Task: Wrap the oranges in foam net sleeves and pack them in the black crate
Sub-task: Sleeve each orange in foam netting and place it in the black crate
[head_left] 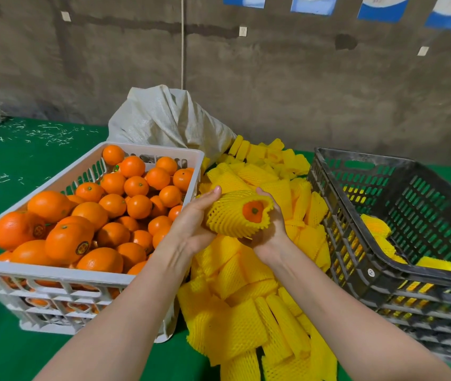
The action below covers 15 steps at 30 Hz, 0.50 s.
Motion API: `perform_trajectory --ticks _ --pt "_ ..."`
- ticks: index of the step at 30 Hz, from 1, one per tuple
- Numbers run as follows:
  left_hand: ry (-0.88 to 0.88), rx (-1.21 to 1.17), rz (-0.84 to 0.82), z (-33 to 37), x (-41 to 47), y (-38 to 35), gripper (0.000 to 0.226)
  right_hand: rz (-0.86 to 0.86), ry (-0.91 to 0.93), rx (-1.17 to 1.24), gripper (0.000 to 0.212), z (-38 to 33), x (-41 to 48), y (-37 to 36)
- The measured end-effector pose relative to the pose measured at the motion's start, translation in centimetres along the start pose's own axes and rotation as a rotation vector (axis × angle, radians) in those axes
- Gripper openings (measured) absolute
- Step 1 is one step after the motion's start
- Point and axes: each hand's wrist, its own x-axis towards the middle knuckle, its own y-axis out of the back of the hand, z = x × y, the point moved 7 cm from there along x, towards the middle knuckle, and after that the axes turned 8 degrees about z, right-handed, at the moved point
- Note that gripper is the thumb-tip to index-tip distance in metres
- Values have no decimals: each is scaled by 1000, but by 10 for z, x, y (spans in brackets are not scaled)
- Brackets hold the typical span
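Two bare forearms are seen entering from 6 o'clock and meeting near frame centre. One orange (253, 211) is held there, almost fully enclosed in a yellow foam net sleeve (229, 218); only its stem end is exposed at the sleeve's open mouth, which faces 3 o'clock. The left hand (191, 218) is curled against the sleeve's left side with the thumb laid over the top. The right hand (271, 232) is cupped under and behind the sleeve, thumb raised at its far edge. A pile of empty sleeves (246, 312) is spread beneath the hands, running from 6 to 12 o'clock on the green surface (12, 339). A white crate (53, 272), heaped with unwrapped oranges (67, 240), is noted at 9 o'clock, touching the pile. The black crate (425, 276) is noted at 3 o'clock, tilted, with a few sleeved oranges (375, 225) inside. A pale woven sack (163, 119) is recorded at 12 o'clock, behind the white crate.
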Motion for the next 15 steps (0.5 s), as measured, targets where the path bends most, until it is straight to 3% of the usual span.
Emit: perform_trajectory --ticks 3,5,9,15 --pt "42 -14 5 -5 1 1 27 -9 -22 -2 34 7 2 0" --pt "-8 27 42 -4 2 3 20 -13 -40 8 36 12 5 1" --pt "-191 180 108 -2 5 5 20 -24 -68 26 35 15 4 1" --pt "-518 410 259 11 -1 7 31 -46 67 5 29 8 4 -1"
